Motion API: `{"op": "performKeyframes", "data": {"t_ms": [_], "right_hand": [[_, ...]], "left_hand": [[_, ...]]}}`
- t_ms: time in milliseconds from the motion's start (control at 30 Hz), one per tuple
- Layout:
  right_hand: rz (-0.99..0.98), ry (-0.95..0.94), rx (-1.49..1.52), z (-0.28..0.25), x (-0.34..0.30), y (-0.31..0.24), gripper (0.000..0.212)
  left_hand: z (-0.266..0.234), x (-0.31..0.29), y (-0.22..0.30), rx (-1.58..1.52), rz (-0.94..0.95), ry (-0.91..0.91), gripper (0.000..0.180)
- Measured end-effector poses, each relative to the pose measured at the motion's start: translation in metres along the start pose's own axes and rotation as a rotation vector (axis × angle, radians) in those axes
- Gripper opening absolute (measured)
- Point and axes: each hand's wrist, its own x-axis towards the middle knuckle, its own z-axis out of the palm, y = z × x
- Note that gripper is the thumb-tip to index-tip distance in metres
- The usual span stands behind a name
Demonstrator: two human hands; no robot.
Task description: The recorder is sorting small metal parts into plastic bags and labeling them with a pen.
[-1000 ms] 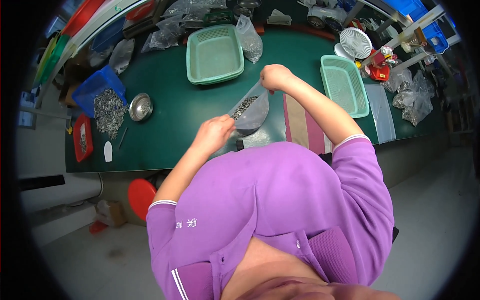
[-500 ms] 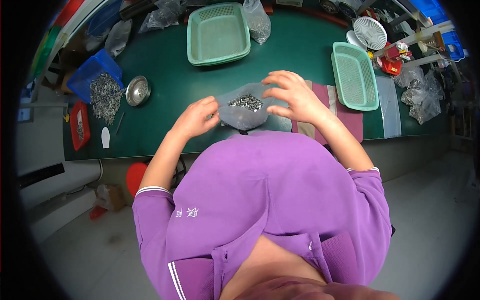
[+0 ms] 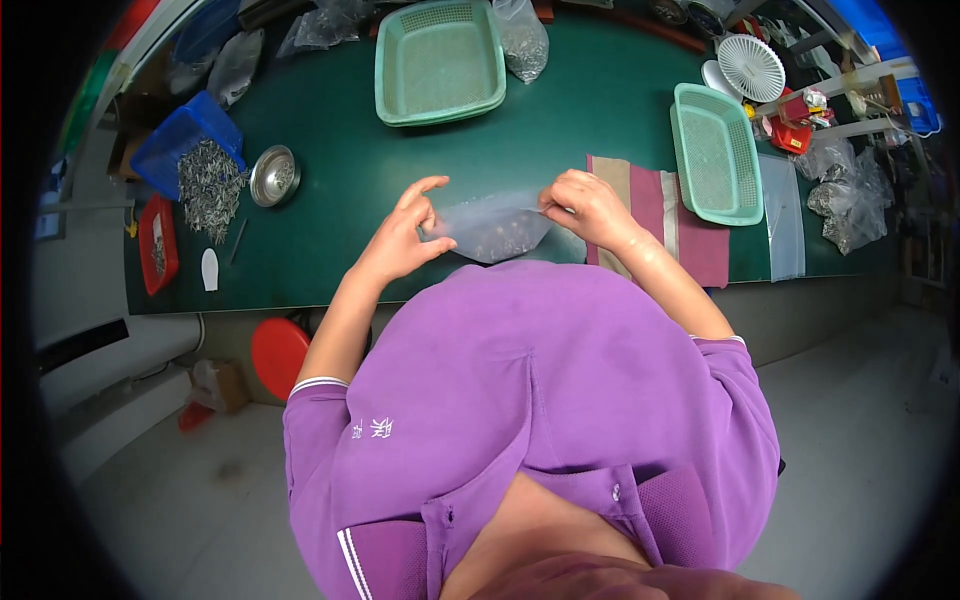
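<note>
A clear plastic bag (image 3: 498, 228) lies at the table's near edge, close against my purple shirt. Small metal parts show dimly through its film. My right hand (image 3: 592, 210) pinches the bag's upper right corner between thumb and fingers. At the opposite end, my left hand (image 3: 402, 238) has its thumb and forefinger spread apart, with the other fingers bent beside the bag's left edge. Whether those bent fingers touch the film is hard to make out.
A blue basket (image 3: 185, 145) spills metal pieces (image 3: 210, 190) beside a steel bowl (image 3: 274, 177) and a red tray (image 3: 158, 245). Green baskets stand at the back (image 3: 440, 60) and right (image 3: 718, 155). Striped cloth (image 3: 700, 235) lies right of the bag.
The bag's mouth has come together, so film now covers the metal parts that lay exposed. My right hand has gone from spread fingers to a pinch; my left thumb and forefinger have parted.
</note>
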Motion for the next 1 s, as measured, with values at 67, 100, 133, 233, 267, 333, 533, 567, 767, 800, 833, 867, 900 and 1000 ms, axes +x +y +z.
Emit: {"op": "performKeyframes", "data": {"t_ms": [67,100,133,233,267,333,533,567,767,800,833,867,900,1000], "right_hand": [[-0.053,-0.004,0.038,0.000,-0.001,0.003,0.017],[-0.052,-0.004,0.038,0.001,-0.003,0.003,0.017],[-0.020,0.028,0.074,0.003,-0.005,0.004,0.030],[0.078,0.194,0.297,0.016,-0.008,0.004,0.057],[0.145,0.326,0.485,0.019,-0.007,0.004,0.072],[0.146,0.194,0.482,0.012,0.001,0.008,0.078],[-0.001,-0.204,0.338,0.044,0.005,0.054,0.047],[0.057,-0.186,0.279,0.044,0.005,0.053,0.036],[0.205,-0.035,0.260,0.056,-0.007,0.047,0.027],[0.180,0.014,0.300,0.059,-0.008,0.048,0.026],[0.157,0.063,0.341,0.061,-0.008,0.047,0.026],[0.149,0.057,0.344,0.062,-0.006,0.047,0.026],[0.122,0.041,0.378,0.058,-0.004,0.047,0.025],[-0.022,0.021,0.383,0.049,0.011,0.040,0.029]], "left_hand": [[-0.001,-0.003,-0.012,0.012,-0.050,-0.078,0.035],[-0.001,-0.002,-0.013,0.023,-0.095,-0.155,0.036],[0.000,-0.002,-0.012,0.023,-0.094,-0.157,0.036],[0.000,-0.002,-0.008,0.083,-0.309,-0.215,0.036],[0.002,-0.004,-0.013,0.071,-0.269,-0.181,0.036],[0.004,-0.005,-0.013,0.059,-0.234,-0.152,0.036],[0.002,-0.003,-0.018,0.001,-0.211,-0.171,0.032],[0.002,-0.004,-0.023,0.018,-0.310,-0.199,0.035],[0.024,-0.008,-0.027,-0.536,-0.435,-0.040,0.028],[0.029,-0.009,-0.036,-0.406,-0.384,-0.133,0.035],[0.033,-0.011,-0.046,-0.276,-0.335,-0.227,0.043],[0.037,-0.016,-0.057,-0.247,-0.374,-0.193,0.037],[0.037,-0.015,-0.057,-0.249,-0.378,-0.191,0.037],[0.034,-0.010,-0.051,-0.108,-0.464,-0.244,0.031]]}}
